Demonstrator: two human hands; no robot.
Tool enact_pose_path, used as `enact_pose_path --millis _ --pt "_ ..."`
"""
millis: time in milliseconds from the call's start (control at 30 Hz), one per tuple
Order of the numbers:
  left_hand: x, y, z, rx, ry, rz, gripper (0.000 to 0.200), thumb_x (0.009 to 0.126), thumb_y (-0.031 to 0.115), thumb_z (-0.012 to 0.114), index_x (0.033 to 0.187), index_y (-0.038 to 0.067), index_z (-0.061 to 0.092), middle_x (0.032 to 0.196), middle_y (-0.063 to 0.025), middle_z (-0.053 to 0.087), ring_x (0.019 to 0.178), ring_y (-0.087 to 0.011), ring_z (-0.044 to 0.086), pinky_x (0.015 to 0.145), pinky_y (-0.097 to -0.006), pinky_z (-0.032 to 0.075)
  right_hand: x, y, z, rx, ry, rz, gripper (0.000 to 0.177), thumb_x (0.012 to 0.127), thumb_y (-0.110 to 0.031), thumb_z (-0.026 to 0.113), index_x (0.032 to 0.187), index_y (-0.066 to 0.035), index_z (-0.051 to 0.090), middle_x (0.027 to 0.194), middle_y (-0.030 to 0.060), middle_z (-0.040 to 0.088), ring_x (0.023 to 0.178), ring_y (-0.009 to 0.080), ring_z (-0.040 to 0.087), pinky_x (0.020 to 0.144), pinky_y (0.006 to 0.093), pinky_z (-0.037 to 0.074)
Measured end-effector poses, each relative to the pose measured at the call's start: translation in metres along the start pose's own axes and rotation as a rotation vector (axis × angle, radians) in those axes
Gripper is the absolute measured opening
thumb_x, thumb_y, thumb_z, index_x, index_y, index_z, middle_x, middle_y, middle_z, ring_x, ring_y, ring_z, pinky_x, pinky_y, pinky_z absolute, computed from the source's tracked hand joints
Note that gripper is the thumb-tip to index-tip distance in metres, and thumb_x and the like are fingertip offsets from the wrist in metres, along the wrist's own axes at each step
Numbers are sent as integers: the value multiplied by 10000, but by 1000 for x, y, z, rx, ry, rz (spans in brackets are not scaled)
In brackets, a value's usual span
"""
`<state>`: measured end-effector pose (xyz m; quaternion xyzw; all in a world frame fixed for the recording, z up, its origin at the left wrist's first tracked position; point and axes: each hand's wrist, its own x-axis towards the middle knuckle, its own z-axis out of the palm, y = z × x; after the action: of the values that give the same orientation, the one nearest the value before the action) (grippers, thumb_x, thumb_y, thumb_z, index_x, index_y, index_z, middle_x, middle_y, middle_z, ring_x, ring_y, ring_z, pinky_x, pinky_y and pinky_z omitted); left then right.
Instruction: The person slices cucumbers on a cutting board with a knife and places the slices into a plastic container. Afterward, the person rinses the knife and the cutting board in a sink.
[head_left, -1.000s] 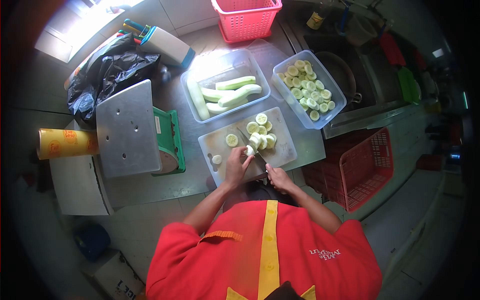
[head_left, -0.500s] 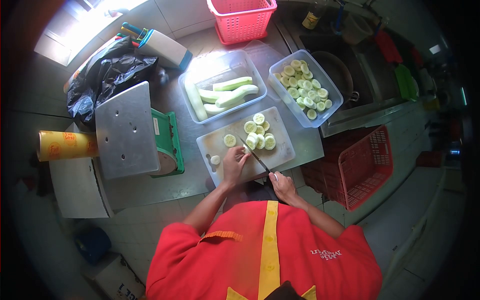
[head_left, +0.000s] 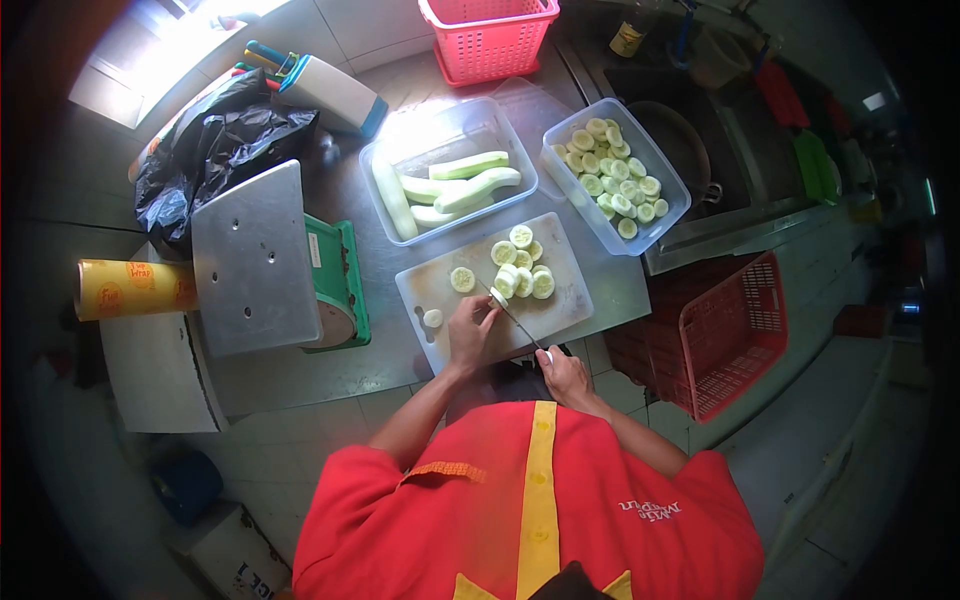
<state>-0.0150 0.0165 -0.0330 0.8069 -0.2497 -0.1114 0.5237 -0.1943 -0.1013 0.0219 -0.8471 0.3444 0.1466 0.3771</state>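
My left hand (head_left: 472, 328) is closed, its fingertips gripping a short cucumber piece (head_left: 497, 297) on the white cutting board (head_left: 545, 310). In my right hand (head_left: 567, 376) is a knife (head_left: 520, 326), its thin blade slanting up and left against that piece. Thick pale-green cucumber slices (head_left: 522, 266) lie in a cluster just beyond the blade. A single slice (head_left: 462, 280) rests further left, and a small cut end (head_left: 432, 318) sits near the board's handle hole. How much of the piece my fingers cover is hidden.
Behind the board, a clear tub (head_left: 432, 238) holds several peeled cucumbers; another tub (head_left: 655, 238) holds slices. A green scale (head_left: 345, 285) with a metal plate stands left, near a knife block (head_left: 325, 97). A red crate (head_left: 700, 335) is below right, a pink basket (head_left: 495, 50) at the back.
The knife blade has turned more edge-on and sits closer against the piece by my left fingers. Both hands stay in nearly the same place; the whole view shifts slightly.
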Motion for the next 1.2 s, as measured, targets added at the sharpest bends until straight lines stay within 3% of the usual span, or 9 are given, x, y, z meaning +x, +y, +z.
enact_pose_path --millis 667,767,833,867,967,1033,1100,1167,1200 --pt "0 2 4 14 -2 56 288 792 70 785 1041 22 648 1000 -118 677 887 -249 697 802 -338 560 33 -6 22 96 -12 1 602 1035 -530 321 982 -9 618 922 292 666 942 523 608 814 608 455" --pt "-5 1 8 105 5 119 309 794 61 760 1060 19 608 993 -122 659 901 -270 686 813 -353 552 46 8 32 79 88 -43 603 1041 -528 346 907 10 581 780 262 647 796 475 637 708 552 468" --pt "-6 -4 13 117 30 124 325 793 56 747 1073 18 585 989 -125 648 904 -283 679 814 -361 547 60 25 33 341 -98 -176 625 1035 -566 359 840 -7 557 623 134 584 561 284 601 549 424 467" --pt "-6 -6 14 89 68 73 339 790 49 740 1083 18 571 987 -130 633 902 -287 666 807 -369 538 63 25 26 590 -342 104 630 1022 -609 366 783 -50 527 559 11 457 445 119 434 421 294 368" --pt "-2 0 8 108 151 63 347 783 35 725 1084 21 553 986 -138 604 900 -289 636 801 -383 519 62 20 1 728 -494 255 647 993 -653 388 716 -82 511 532 -5 415 401 95 373 367 277 306" --pt "5 7 1 151 198 110 341 779 28 718 1075 25 549 986 -142 590 900 -288 620 802 -389 510 62 22 -14 748 -509 228 637 992 -648 397 704 -90 501 523 -13 394 394 105 361 360 277 298" --pt "11 10 -4 240 186 162 331 768 39 723 1060 18 567 1016 -166 596 961 -360 601 833 -430 493 62 26 -33 705 -510 184 629 994 -640 402 704 -91 500 523 -18 394 387 103 355 356 278 296" --pt "16 15 -5 276 164 187 328 771 36 712 1063 24 564 1012 -166 592 976 -365 595 837 -438 490 68 39 -44 678 -467 158 616 1005 -627 397 747 -83 527 539 -18 416 404 94 378 369 261 321" --pt "17 18 -5 310 130 206 325 774 34 702 1066 31 560 1007 -166 587 991 -369 588 840 -446 487 76 51 -44 611 -325 28 623 1004 -616 409 744 -64 536 556 1 450 447 126 435 420 293 358"
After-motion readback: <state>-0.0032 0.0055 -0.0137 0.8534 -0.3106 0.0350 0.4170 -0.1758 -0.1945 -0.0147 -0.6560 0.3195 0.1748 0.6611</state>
